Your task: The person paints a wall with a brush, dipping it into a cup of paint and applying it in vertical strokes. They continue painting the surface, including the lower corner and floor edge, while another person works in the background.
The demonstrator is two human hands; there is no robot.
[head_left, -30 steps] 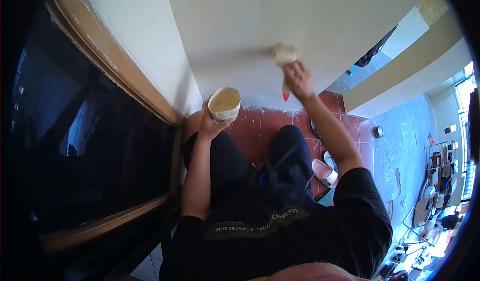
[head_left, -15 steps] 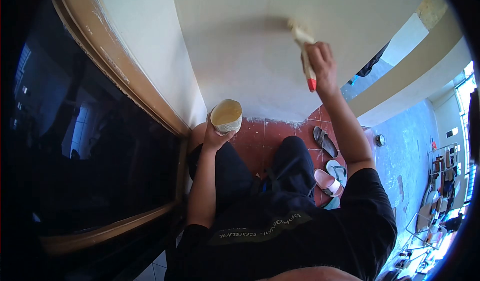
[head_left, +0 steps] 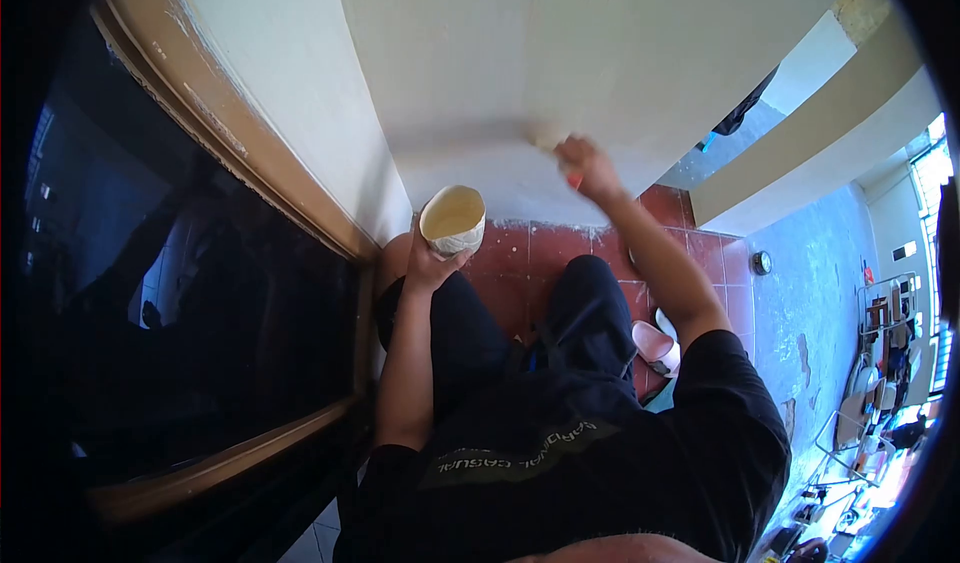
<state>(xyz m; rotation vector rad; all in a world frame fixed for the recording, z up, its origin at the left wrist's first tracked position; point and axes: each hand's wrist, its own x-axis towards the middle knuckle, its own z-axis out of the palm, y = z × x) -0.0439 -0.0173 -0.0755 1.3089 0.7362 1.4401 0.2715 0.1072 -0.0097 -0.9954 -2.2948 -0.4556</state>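
My left hand (head_left: pixel 434 262) is closed around a paint cup (head_left: pixel 457 247), held upright above my left knee; pale cream paint shows inside it. In my right hand (head_left: pixel 592 171) is a paintbrush (head_left: pixel 548 137), its red handle end poking out below the fingers. The bristles are at the lower part of the pale wall (head_left: pixel 600 53), blurred by motion, and look to be touching it. A shadow stretches left from the brush across the wall.
A dark glass pane in a brown wooden frame (head_left: pixel 290 203) stands close on my left. Paint specks dot the red tiled floor (head_left: pixel 505 253). A pink slipper (head_left: pixel 654 347) lies by my right knee. Further right are a small round object (head_left: pixel 762 263) and a cluttered rack (head_left: pixel 885 338).
My right hand and the paintbrush have moved down and to the left along the wall. The right arm now covers some footwear. My left hand holds the cup in nearly the same place.
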